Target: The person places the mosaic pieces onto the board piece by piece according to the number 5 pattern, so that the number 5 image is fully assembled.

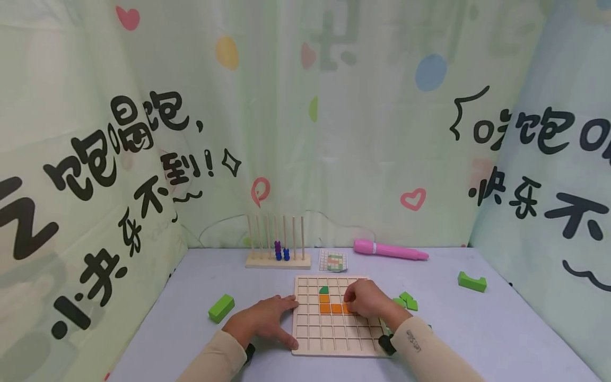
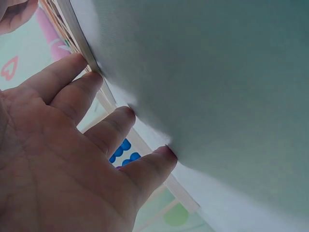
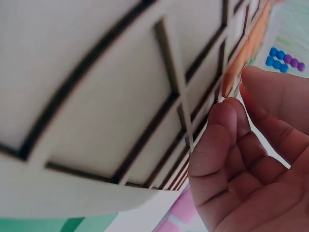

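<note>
A square wooden grid board (image 1: 334,347) lies on the table. My left hand (image 1: 267,318) touches its left edge with fingers spread and thumb at the near corner; the left wrist view shows these fingers (image 2: 149,169) nearly straight. On the board, an orange square tile (image 1: 324,299) has a green tile with a rounded corner (image 1: 324,290) above it, with more orange squares (image 1: 336,309) in the row below. My right hand (image 1: 367,300) pinches the rightmost orange tile (image 1: 346,308) at the row's end, partly hidden by the fingertips.
Loose green tiles (image 1: 407,301) lie right of the board, partly behind my right arm. A green block (image 1: 221,308) is on the left, a notched green block (image 1: 472,282) on the right. Behind stand a peg rack (image 1: 278,261) with beads, a pattern card (image 1: 333,261) and a pink pen (image 1: 391,250).
</note>
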Action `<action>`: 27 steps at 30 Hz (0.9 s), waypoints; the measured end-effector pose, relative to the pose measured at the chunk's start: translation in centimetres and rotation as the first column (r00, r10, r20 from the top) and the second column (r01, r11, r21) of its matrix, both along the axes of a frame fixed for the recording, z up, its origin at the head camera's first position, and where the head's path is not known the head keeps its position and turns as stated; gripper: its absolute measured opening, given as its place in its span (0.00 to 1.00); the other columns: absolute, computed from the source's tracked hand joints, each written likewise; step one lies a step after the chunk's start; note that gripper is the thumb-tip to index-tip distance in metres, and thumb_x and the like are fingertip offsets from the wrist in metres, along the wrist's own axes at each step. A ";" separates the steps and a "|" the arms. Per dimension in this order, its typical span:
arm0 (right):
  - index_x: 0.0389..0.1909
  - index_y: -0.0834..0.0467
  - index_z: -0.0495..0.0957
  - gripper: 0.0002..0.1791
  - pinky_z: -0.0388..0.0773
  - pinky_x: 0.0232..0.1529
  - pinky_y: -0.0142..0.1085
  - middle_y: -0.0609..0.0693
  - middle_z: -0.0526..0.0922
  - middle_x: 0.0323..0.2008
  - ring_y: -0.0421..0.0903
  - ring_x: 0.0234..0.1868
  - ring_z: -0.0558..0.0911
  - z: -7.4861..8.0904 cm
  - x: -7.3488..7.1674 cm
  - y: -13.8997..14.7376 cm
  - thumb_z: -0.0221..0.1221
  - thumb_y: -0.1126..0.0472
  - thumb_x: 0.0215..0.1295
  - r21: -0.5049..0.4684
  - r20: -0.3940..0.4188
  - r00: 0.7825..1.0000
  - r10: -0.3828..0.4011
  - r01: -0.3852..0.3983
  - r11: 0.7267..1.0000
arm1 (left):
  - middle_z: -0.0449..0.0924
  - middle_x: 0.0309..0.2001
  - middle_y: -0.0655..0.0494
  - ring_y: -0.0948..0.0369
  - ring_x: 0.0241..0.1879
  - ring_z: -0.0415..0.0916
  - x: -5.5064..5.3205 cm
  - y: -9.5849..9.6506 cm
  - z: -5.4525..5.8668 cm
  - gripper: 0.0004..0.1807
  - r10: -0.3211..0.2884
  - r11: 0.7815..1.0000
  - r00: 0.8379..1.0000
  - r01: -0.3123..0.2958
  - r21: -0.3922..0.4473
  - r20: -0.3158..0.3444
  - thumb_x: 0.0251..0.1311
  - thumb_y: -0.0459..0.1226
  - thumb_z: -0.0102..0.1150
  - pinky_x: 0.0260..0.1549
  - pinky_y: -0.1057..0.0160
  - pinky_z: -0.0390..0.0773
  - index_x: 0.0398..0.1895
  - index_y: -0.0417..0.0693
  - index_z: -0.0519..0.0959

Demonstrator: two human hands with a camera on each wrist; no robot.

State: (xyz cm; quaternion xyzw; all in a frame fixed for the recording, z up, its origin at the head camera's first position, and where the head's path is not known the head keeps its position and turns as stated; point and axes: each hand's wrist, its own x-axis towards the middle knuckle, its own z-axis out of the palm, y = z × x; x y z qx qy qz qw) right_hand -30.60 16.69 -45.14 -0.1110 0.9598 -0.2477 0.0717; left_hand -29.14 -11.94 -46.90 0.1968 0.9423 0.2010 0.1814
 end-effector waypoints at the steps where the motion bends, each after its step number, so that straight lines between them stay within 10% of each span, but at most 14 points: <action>1: 0.32 0.57 0.84 0.04 0.77 0.41 0.40 0.46 0.80 0.29 0.45 0.35 0.75 0.0 0.0 0.2 0.68 0.68 0.63 -0.011 -0.003 1.000 -0.004 0.004 1.000 | 0.64 0.79 0.62 0.45 0.80 0.57 0.0 0.0 -0.1 0.53 -0.001 1.000 1.000 0.001 -0.002 -0.001 0.42 0.58 0.83 0.76 0.40 0.61 0.75 0.59 0.71; 13: 0.41 0.59 0.84 0.06 0.76 0.39 0.37 0.46 0.81 0.32 0.44 0.36 0.75 0.9 0.6 3.5 0.67 0.65 0.65 -0.152 0.005 0.998 -0.060 0.060 0.986 | 0.64 0.79 0.62 0.45 0.79 0.58 0.2 0.1 0.4 0.54 -0.008 1.000 1.000 0.007 -0.017 -0.010 0.42 0.59 0.83 0.75 0.40 0.63 0.75 0.58 0.71; 27: 0.45 0.61 0.84 0.08 0.80 0.42 0.41 0.49 0.83 0.37 0.46 0.38 0.77 -0.4 0.2 9.3 0.64 0.64 0.69 -0.087 -0.001 0.982 -0.189 0.188 0.978 | 0.64 0.79 0.61 0.45 0.79 0.57 0.4 0.1 0.6 0.54 -0.010 1.000 1.000 0.010 -0.023 -0.005 0.43 0.58 0.83 0.75 0.39 0.62 0.75 0.57 0.71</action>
